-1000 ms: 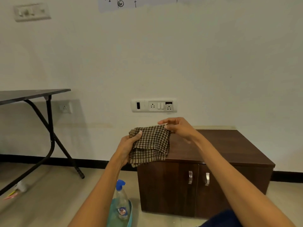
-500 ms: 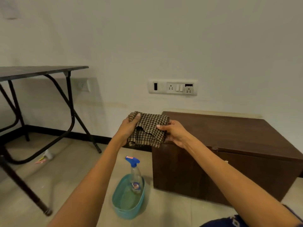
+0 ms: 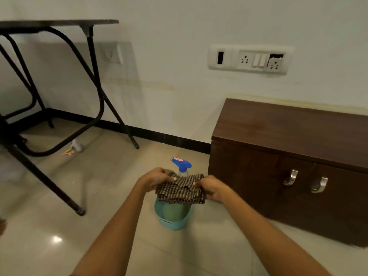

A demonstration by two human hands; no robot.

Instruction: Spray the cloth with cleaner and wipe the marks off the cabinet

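Two hands [image 3: 153, 179] [image 3: 214, 188] grasp cloth [image 3: 180, 191], hiding bottle [image 3: 182, 166].

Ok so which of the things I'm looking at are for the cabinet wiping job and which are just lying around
For the job:
checked cloth, held by left hand and right hand
spray bottle
blue tub holding the bottle
cabinet

Lying about:
folding table
small items on the floor under it

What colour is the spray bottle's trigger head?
Blue, on the spray bottle's trigger head, seen in the head view.
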